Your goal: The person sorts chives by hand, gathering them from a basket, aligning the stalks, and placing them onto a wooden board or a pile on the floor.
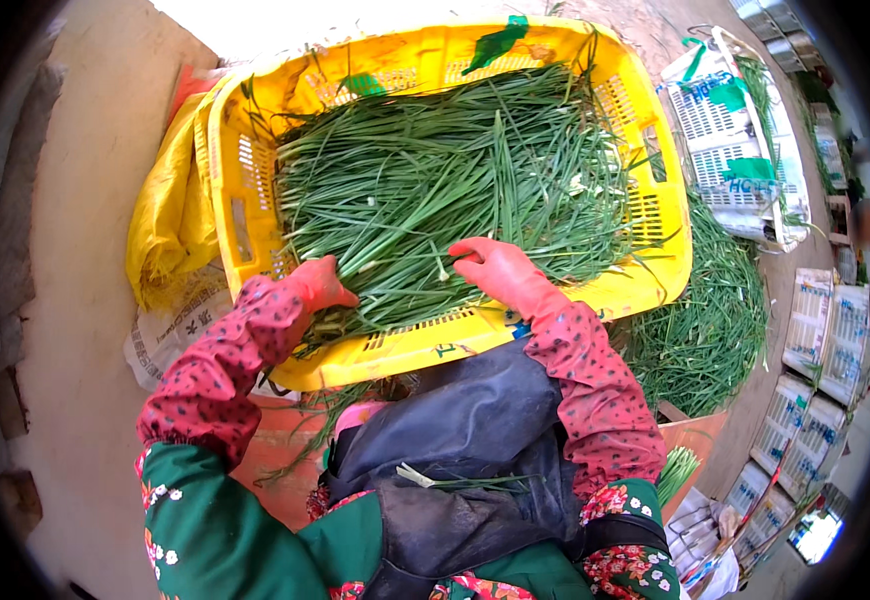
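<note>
A yellow plastic crate point(667, 235) in front of me holds a thick layer of long garlic chives point(425, 170), green leaves with pale stem ends. My left hand point(323, 284), in a red rubber glove, rests over the chives at the near left corner. Its fingers are curled downward, and what they grip is hidden. In a matching glove, my right hand point(500, 272) is over the near middle of the crate. Its thumb and fingers come together around thin chive leaves. A few loose chives point(470, 482) lie on the dark apron point(455, 405) across my lap.
More chives point(700, 325) are heaped right of the crate. Beyond them stands a white plastic crate point(790, 190) with green tape. Yellow sacking point(170, 215) lies against the left side. Several white crates point(815, 320) line the far right, and a chive bundle point(677, 470) sits by my right elbow.
</note>
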Tool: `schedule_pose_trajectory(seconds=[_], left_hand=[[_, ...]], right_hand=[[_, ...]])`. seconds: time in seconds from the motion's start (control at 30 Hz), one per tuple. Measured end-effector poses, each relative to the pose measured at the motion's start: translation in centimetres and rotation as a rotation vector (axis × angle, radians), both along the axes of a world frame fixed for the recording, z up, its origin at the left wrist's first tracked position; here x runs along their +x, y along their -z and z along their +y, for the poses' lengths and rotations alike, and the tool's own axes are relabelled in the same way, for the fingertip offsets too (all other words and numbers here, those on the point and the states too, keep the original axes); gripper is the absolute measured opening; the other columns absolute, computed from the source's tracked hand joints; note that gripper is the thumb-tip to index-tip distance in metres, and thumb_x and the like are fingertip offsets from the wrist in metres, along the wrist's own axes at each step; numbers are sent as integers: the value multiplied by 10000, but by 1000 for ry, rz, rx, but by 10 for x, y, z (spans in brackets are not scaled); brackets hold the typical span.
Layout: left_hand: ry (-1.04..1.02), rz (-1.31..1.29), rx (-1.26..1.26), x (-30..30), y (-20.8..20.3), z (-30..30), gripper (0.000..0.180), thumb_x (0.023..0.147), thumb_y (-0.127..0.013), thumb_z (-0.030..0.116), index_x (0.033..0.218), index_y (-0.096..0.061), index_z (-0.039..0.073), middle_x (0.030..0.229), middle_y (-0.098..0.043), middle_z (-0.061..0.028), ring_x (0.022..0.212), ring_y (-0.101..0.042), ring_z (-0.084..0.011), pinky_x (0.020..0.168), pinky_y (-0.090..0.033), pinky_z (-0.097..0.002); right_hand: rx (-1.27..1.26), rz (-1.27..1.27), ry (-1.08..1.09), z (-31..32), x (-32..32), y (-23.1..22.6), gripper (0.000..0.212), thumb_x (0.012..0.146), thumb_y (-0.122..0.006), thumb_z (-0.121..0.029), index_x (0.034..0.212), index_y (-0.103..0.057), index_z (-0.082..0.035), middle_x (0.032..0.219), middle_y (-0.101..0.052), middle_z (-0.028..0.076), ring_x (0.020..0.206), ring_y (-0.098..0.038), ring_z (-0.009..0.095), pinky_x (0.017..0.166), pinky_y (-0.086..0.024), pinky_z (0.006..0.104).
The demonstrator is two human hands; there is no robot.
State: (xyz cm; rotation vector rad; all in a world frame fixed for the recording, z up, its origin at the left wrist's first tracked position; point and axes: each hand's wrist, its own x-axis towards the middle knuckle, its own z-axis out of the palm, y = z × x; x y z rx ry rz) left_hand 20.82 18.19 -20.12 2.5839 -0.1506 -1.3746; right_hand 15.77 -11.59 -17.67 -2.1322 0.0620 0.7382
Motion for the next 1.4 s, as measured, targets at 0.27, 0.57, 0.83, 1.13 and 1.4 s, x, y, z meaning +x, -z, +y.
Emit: schedule_pose_trajectory(seconds=[0.27,0.57,0.83,1.13,1.4], left_hand=[[-168,176,-143,44,-14,4,443,582,-810,273,896,-707,-22,820,-692,-120,730,-635,-210,661,-498,-353],[-213,160,-251,29,-36,-30,357,587,-792,255,835,-729,6,785,-700,-109,672,-657,-211,633,-523,-355],[-265,-197,-604,-50,-81,-46,471,830,-649,331,1179,-594,19,862,-679,-168,631,-659,-228,557,-523,-328],[-731,735,-560,-27,76,2,280,910,-534,219,1130,-572,50,894,-644,-127,703,-651,-285,521,-509,-368],[47,-123,-462,-49,-76,-49,403,880,-582,339,1112,-624,12,972,-687,-171,922,-666,-273,792,-523,-401]], right_hand=[[55,200,2,17,3,-25,366,853,-600,-258,1144,-615,-36,965,-688,99,830,-665,187,739,-523,302],[688,758,402,103,11,-29,848,819,-538,-671,1288,-437,28,1239,-529,258,961,-626,395,769,-548,479],[877,476,991,104,-19,7,397,825,-647,-333,1021,-595,8,924,-654,164,739,-649,280,613,-562,422],[1177,573,827,78,-48,-67,412,873,-583,-280,1146,-567,28,825,-651,89,693,-633,175,643,-541,311],[1445,249,890,-13,-181,-175,743,824,-642,-209,1402,-274,78,885,-616,116,694,-635,197,576,-545,350]])
